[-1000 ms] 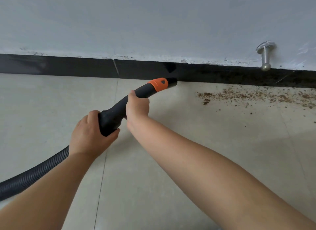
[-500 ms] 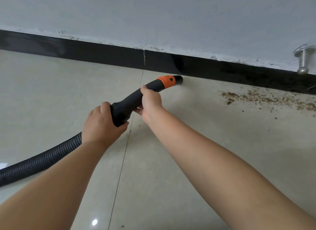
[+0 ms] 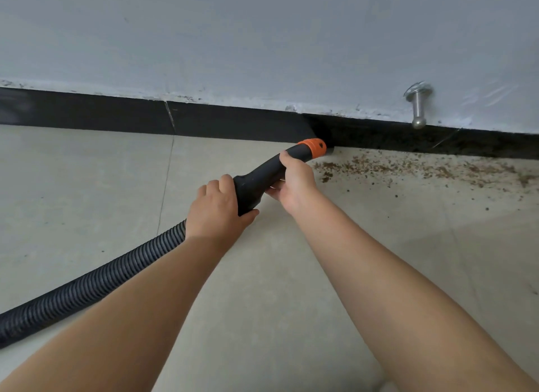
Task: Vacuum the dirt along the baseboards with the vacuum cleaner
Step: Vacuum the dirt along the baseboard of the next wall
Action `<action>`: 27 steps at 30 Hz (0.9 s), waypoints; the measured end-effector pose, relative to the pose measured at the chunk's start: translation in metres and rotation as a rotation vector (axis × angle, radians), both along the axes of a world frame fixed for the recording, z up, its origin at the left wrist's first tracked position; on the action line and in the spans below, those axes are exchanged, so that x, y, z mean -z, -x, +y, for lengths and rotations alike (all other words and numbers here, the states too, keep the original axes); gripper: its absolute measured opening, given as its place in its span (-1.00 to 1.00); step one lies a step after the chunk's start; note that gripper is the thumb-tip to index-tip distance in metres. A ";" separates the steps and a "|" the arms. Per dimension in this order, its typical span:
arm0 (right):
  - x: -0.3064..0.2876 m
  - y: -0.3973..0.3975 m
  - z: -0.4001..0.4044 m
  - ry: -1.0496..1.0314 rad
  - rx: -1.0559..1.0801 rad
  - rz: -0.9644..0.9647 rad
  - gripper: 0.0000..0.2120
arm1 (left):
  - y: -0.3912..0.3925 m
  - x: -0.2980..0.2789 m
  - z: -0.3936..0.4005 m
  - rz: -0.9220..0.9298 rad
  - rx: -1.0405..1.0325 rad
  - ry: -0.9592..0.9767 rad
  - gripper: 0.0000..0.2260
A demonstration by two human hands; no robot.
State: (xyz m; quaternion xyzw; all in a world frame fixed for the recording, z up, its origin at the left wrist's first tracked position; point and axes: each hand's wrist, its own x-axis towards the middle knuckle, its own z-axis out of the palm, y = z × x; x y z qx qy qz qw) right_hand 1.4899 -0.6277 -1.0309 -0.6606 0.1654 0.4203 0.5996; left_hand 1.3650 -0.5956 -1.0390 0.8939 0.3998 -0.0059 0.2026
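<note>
Vacuum nozzle: black smooth plastic tube w/ orange collar at the tip. Long axis runs diagonal, lower-left to upper-right, tip pointing at the floor/baseboard corner, right at the left end of the dirt. Tip looks to be touching or just off the baseboard; can't tell which. Body widens toward the rear, where a ribbed black hose joins and trails off to the lower-left edge, lying on the floor.

Left hand grips the thick rear end of the nozzle, fingers curled over the top, thumb underneath. Right hand grips the narrower part just behind the collar, fingers wrapped round it.

Dirt: brown crumbs & specks, scattered in a band along the baseboard to the right. Baseboard is black, glossy, w/ a vertical seam left of centre. Floor: pale beige tiles, thin grout lines. Wall grey-white, matte, chipped paint along the bottom edge. Metal door stop, round-ended, sticks out of the wall above the dirt.
</note>
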 end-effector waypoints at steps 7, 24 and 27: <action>0.000 -0.035 -0.028 0.029 0.082 -0.054 -0.65 | -0.042 0.001 -0.022 -0.022 0.088 0.015 -0.50; 0.000 0.079 0.048 -0.066 -0.196 0.079 -0.50 | 0.082 -0.005 0.034 -0.056 -0.235 -0.068 -0.52; -0.002 0.090 0.052 -0.074 -0.210 0.124 -0.52 | 0.094 -0.007 0.040 -0.022 -0.234 -0.080 -0.51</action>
